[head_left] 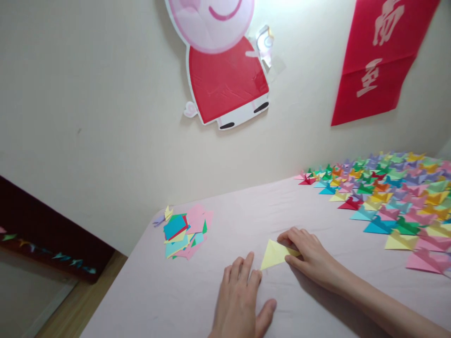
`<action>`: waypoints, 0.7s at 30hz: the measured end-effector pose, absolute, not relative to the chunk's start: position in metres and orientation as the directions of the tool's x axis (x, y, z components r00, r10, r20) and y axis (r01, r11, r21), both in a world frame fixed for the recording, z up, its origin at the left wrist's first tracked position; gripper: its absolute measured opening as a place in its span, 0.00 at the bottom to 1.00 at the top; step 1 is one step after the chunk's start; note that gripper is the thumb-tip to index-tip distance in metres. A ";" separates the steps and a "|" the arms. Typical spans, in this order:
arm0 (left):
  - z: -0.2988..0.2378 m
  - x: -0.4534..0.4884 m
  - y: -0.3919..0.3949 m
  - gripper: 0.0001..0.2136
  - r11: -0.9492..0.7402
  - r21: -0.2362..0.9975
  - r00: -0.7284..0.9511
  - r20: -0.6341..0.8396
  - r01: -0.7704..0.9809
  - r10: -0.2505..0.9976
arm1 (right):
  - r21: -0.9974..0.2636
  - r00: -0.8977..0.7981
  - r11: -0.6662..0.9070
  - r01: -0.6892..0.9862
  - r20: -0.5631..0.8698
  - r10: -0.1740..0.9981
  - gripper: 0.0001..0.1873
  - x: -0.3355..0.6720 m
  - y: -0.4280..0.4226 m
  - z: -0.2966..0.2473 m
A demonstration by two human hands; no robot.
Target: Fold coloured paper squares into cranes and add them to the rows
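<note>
The right hand [310, 253] reaches in, thumb and fingers pinching the right end of a triangular yellow paper [273, 256]. The left hand [239, 291], palm down, fingers spread and holding nothing, is near its left corner; coloured sheets [176, 227] lie beyond those fingers.

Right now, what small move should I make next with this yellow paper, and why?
I'd probably steady the yellow paper with your left hand: its fingers lie flat right by the paper's left corner, though contact is unclear, while your right hand holds the other end.
</note>
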State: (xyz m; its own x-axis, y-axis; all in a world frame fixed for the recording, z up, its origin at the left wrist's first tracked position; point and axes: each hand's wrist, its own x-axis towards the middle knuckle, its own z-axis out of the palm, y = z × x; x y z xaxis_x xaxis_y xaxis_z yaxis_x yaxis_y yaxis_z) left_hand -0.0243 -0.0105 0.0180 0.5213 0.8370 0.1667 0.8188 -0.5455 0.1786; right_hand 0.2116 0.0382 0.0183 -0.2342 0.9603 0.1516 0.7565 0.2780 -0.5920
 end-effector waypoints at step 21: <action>0.008 -0.012 0.009 0.43 -0.707 0.258 0.710 0.095 0.659 0.697 | -0.558 -0.514 0.565 0.608 0.265 0.815 0.14 0.216 0.033 0.021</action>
State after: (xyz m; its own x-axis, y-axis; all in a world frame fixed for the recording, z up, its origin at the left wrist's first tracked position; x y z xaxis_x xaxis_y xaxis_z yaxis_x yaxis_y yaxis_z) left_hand -0.0125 0.0091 0.0081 0.7104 0.6973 0.0953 0.6590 -0.7066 0.2576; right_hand 0.2162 0.0331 0.0209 -0.5144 0.8155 0.2653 0.6082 0.5650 -0.5575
